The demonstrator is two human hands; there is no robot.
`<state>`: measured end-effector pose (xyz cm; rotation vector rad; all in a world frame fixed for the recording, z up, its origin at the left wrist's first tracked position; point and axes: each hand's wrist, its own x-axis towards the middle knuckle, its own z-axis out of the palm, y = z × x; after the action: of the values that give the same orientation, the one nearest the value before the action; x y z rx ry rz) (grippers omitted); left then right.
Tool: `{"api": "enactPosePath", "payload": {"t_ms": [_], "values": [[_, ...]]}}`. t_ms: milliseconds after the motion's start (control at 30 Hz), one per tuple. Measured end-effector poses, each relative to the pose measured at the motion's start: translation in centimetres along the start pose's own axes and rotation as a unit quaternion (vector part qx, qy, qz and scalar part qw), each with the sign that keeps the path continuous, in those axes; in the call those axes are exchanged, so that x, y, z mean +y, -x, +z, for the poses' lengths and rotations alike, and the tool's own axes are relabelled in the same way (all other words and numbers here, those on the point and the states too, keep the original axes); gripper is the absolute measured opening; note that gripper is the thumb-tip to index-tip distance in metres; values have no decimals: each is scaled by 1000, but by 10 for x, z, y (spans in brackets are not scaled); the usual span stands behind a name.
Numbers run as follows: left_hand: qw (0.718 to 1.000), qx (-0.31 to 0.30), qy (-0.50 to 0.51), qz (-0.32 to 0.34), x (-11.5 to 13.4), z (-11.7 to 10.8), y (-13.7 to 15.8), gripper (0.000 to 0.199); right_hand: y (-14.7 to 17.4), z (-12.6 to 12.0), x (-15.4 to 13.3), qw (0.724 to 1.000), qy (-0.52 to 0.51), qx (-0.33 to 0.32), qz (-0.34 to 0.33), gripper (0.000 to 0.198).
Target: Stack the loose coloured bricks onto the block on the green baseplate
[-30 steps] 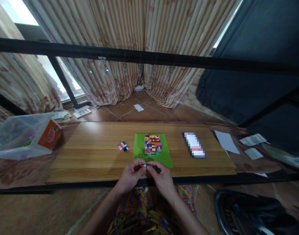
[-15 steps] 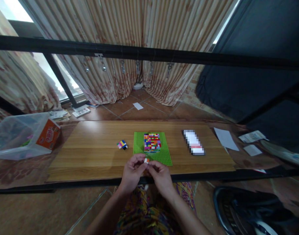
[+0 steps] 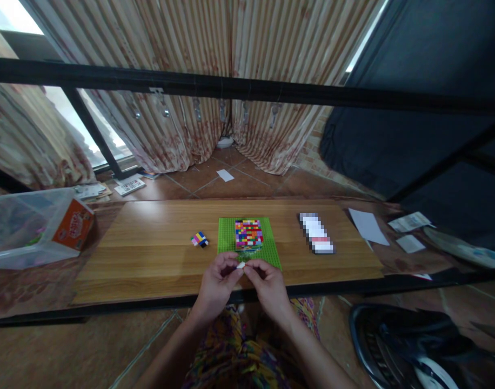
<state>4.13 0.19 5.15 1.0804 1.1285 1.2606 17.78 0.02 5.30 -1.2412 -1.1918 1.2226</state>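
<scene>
Between my fingertips is a small white toy brick [image 3: 241, 265], pinched from both sides above the front of the green baseplate [image 3: 273, 252]. My left hand [image 3: 216, 281] is closed on its left side. From the right, my right hand [image 3: 267, 283] pinches it with thumb and forefinger; whether a second piece is joined to it I cannot tell. Just beyond my fingers, a block of many-coloured bricks [image 3: 248, 235] stands on the baseplate. To the left lies a small cluster of coloured bricks [image 3: 199, 239] on the wooden tabletop.
A blurred-out phone [image 3: 316, 233] lies right of the baseplate. White papers [image 3: 368, 226] rest beyond the board's right end. At far left stands a clear plastic bin [image 3: 32, 229] with an orange label. A black bar [image 3: 247, 89] crosses behind the table [image 3: 150, 243].
The piece in my fingers has turned: orange showed on it before, and now its white side faces me. Both hands stay together in front of the block. The view has shifted slightly.
</scene>
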Motion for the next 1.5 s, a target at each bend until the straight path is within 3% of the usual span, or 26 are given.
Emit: {"api": "enactPosePath", "payload": {"t_ms": [233,333,533,667,1000,1500], "values": [[999,-38,9,6,-5,-3,-5,19,1,2,0,992,-99,-3,77,22],[999,-22,-12,19,-7,-9,-10,15,-2,-2,5,985,-141,31,93,24],[995,58,-76,33,-21,-36,-24,12,-25,-25,18,984,-57,164,36,23],[991,62,-108,47,-35,-49,-28,12,-43,-33,22,980,7,198,-2,22],[981,38,-172,83,-49,-53,-24,11,-54,-31,25,972,121,197,-43,25],[980,43,-180,73,-43,-49,-21,14,-63,-29,27,982,27,186,-1,27]]}}
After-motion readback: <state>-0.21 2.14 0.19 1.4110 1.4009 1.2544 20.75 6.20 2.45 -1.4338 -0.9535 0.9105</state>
